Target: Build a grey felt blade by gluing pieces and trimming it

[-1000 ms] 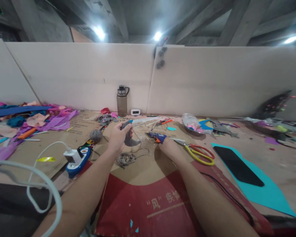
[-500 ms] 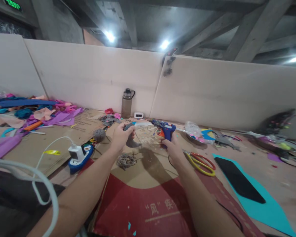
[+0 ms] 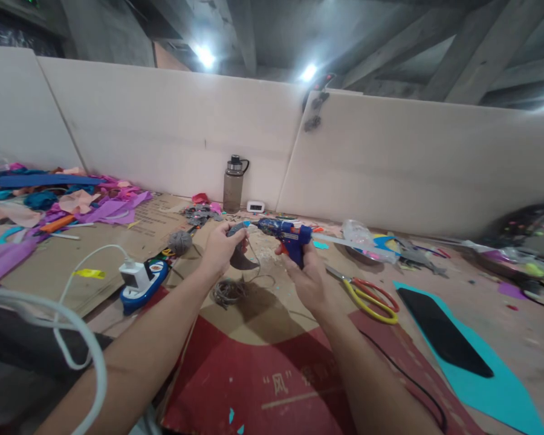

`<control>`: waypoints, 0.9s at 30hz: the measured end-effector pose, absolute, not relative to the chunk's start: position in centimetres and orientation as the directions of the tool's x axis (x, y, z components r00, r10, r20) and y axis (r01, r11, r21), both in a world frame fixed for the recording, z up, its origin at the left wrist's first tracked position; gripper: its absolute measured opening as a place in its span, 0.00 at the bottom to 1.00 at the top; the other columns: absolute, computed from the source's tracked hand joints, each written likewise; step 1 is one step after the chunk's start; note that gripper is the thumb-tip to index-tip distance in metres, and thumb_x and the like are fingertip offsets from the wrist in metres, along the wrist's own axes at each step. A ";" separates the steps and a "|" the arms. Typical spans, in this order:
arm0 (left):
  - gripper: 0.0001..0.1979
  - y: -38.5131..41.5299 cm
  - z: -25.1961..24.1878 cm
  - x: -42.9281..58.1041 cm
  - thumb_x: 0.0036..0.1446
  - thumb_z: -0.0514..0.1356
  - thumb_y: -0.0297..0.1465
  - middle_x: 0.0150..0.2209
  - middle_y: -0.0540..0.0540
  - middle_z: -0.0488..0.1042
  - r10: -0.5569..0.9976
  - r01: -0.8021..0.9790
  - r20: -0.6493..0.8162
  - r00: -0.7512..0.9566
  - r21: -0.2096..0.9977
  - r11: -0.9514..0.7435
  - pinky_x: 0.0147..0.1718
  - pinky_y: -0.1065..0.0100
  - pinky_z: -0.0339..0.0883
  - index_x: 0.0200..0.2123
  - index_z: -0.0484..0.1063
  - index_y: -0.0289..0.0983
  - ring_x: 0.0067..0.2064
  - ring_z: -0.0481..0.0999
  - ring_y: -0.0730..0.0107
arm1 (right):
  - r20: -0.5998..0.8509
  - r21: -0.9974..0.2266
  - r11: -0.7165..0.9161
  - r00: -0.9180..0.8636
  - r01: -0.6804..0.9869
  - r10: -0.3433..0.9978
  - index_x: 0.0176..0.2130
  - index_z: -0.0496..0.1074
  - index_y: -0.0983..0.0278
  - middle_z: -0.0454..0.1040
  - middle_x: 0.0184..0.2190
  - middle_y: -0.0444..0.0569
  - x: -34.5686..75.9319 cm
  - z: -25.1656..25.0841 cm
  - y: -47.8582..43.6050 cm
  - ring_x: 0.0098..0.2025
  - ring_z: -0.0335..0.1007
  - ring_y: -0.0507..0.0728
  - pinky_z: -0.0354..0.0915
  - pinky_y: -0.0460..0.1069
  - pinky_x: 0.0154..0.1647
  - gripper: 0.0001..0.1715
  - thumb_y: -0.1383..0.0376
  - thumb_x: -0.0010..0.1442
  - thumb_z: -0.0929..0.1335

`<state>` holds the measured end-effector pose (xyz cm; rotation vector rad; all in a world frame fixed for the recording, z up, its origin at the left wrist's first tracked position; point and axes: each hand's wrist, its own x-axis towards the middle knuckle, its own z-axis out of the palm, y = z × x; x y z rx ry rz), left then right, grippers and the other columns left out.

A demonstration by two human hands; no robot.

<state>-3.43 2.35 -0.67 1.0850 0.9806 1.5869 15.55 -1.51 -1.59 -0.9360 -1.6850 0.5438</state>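
My left hand is closed around a grey felt piece and holds it above the cardboard. My right hand grips a blue glue gun by its handle. The gun's nozzle points left and nearly touches the top of the grey piece. A thin thread hangs from the piece down to a small tangle of brown cord on the cardboard.
Yellow-and-red scissors lie right of my right hand. A black phone rests on a teal sheet. A white charger in a blue power strip, a grey yarn ball, a bottle and coloured scraps are on the left.
My right hand has lifted the glue gun off the table and swung it left until its nozzle meets the grey piece in my left hand.
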 end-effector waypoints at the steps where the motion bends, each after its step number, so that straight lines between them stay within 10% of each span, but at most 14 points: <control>1: 0.15 2.3 -0.7 -3.4 0.42 0.67 0.36 0.21 0.52 0.70 0.967 -0.250 0.201 -0.156 0.939 -0.236 0.20 0.74 0.63 0.29 0.67 0.35 0.19 0.67 0.79 | 0.573 -0.751 0.576 -0.115 0.322 0.811 0.45 0.65 0.62 0.72 0.38 0.49 15.5 -1.5 -1.5 0.35 0.67 0.56 0.64 0.51 0.37 0.13 0.61 0.60 0.63; 27: 0.13 2.1 -0.8 -3.4 0.46 0.65 0.38 0.20 0.52 0.69 0.947 -0.148 0.291 -0.138 0.939 -0.311 0.21 0.74 0.62 0.30 0.68 0.35 0.19 0.67 0.77 | 0.565 -0.676 0.544 -0.125 0.496 0.816 0.46 0.65 0.62 0.72 0.38 0.52 15.3 -1.2 -2.2 0.39 0.68 0.59 0.64 0.56 0.43 0.14 0.63 0.59 0.63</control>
